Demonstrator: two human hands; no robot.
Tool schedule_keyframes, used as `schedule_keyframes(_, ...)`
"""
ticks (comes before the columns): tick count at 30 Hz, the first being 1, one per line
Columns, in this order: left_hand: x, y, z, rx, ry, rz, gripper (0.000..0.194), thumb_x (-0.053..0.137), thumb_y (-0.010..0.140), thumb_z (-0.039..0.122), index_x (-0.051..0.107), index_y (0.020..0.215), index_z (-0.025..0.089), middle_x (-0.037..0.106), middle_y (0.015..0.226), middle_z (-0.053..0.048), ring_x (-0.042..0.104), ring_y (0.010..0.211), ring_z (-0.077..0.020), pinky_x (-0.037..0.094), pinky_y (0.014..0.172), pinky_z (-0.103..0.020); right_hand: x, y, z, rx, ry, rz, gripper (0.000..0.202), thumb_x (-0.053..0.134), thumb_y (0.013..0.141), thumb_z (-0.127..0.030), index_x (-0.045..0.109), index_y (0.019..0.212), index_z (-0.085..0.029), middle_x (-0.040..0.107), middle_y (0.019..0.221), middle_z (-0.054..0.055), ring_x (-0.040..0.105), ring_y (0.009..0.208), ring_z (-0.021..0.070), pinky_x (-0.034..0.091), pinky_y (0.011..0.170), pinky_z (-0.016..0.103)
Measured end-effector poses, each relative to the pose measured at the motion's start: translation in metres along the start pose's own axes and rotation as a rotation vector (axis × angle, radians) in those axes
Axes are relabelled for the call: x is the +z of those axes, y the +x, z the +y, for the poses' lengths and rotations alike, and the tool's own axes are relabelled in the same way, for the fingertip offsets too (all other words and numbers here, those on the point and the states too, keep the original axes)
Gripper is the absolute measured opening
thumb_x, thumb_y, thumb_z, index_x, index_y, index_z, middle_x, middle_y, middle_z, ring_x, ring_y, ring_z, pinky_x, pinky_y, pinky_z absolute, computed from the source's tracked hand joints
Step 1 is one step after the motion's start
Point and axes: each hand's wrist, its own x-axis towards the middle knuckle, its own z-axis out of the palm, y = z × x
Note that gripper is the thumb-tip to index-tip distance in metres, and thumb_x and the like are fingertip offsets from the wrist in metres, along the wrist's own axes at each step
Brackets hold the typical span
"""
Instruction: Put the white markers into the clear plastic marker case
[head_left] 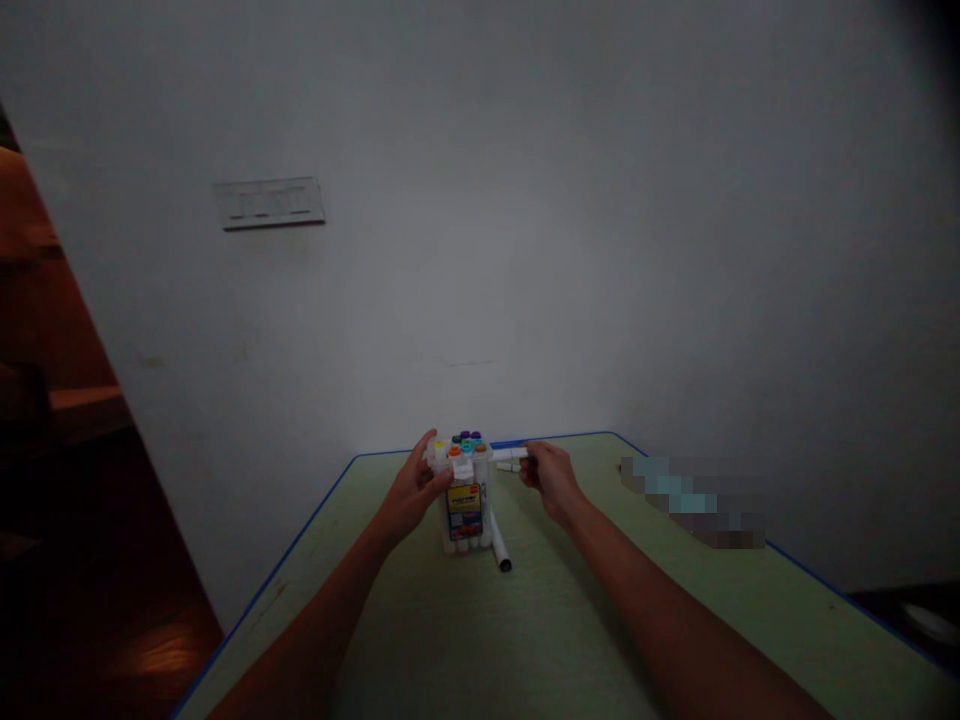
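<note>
Two arms outstretched above a green table toward the clear marker box upright on it, probably light, stiff and smooth, best held by its side walls. Clamps the left hand around its upper left; pinches a white marker, roughly level beside the rim, with the right hand.

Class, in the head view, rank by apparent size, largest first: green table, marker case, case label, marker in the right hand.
1. Green table
2. Marker case
3. Case label
4. Held marker, partly covered by the right hand
</note>
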Motion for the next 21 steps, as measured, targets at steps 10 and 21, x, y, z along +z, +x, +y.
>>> schedule_keyframes(10, 0.0027, -0.0004, 0.0019, -0.009, -0.021, 0.008, 0.091, 0.062, 0.067, 0.042, 0.01, 0.135, 0.011, 0.052, 0.117, -0.017, 0.055, 0.101, -0.0227, 0.044, 0.089, -0.034, -0.0004, -0.0001, -0.0007, -0.01, -0.013, -0.002, 0.01, 0.052, 0.058, -0.025, 0.052, 0.059, -0.015, 0.046, 0.041, -0.006, 0.04, 0.032, 0.0066, 0.026, 0.031, 0.019)
schedule_keyframes(21, 0.0006, -0.0007, -0.0022, -0.024, -0.017, 0.011, 0.091, 0.067, 0.064, 0.029, 0.011, 0.135, 0.016, 0.056, 0.111, -0.013, 0.057, 0.096, -0.02, 0.047, 0.084, -0.033, -0.0007, 0.0011, 0.001, 0.005, -0.021, -0.003, 0.009, 0.051, 0.057, -0.025, 0.052, 0.06, -0.016, 0.045, 0.041, -0.007, 0.04, 0.032, 0.0063, 0.026, 0.032, 0.018)
